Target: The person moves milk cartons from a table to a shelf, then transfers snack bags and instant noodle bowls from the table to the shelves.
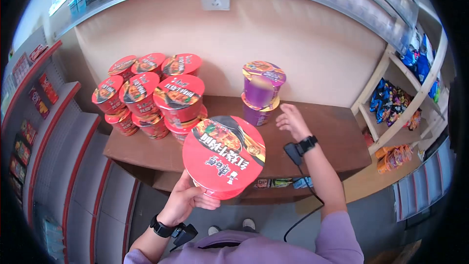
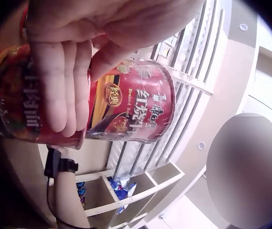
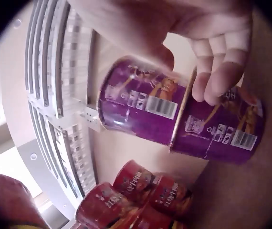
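My left hand (image 1: pixel 188 198) grips a stack of two red instant noodle cups in front of my body. Seen from above, only the upper cup's lid (image 1: pixel 224 156) shows clearly. In the left wrist view the upper cup (image 2: pixel 138 102) sits on the lower cup (image 2: pixel 12 102), with my fingers across the lower one. My right hand (image 1: pixel 293 122), fingers loosely bent, is beside two stacked purple noodle cups (image 1: pixel 258 85) on the brown counter (image 1: pixel 312 151). Its fingertips overlap the join between the purple cups (image 3: pixel 141 112) in the right wrist view and hold nothing.
Several stacked red noodle cups (image 1: pixel 139 93) occupy the counter's left part. Glass shelving (image 1: pixel 312 0) hangs on the wall above. Stepped racks with red edges (image 1: pixel 73 166) stand at left; a wooden rack with snack bags (image 1: pixel 391 102) stands at right. Packets (image 1: pixel 281 183) lie under the countertop.
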Demonstrator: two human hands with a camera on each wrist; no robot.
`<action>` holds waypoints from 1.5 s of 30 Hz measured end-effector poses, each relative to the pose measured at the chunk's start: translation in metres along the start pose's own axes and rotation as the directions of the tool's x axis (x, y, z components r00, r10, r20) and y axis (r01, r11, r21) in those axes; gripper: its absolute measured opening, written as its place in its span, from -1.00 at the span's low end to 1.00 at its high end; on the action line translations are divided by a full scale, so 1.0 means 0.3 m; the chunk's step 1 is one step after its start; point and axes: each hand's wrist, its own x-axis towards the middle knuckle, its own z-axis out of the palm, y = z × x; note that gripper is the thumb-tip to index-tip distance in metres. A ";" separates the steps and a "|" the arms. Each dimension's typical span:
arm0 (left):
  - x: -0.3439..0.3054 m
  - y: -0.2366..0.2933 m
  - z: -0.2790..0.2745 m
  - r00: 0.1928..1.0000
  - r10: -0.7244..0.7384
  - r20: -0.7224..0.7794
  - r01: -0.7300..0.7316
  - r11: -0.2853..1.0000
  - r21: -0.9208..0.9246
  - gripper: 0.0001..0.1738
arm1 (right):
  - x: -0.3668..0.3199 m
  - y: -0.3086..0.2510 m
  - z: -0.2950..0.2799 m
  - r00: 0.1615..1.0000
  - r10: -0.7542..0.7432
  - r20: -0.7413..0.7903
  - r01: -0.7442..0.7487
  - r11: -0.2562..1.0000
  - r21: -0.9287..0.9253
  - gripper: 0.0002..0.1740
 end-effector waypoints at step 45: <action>0.569 -0.180 0.273 0.914 0.284 -0.289 -0.304 0.952 -0.026 -0.46 | -0.077 0.074 -0.511 0.904 -0.106 0.415 -0.004 0.967 0.256 -0.40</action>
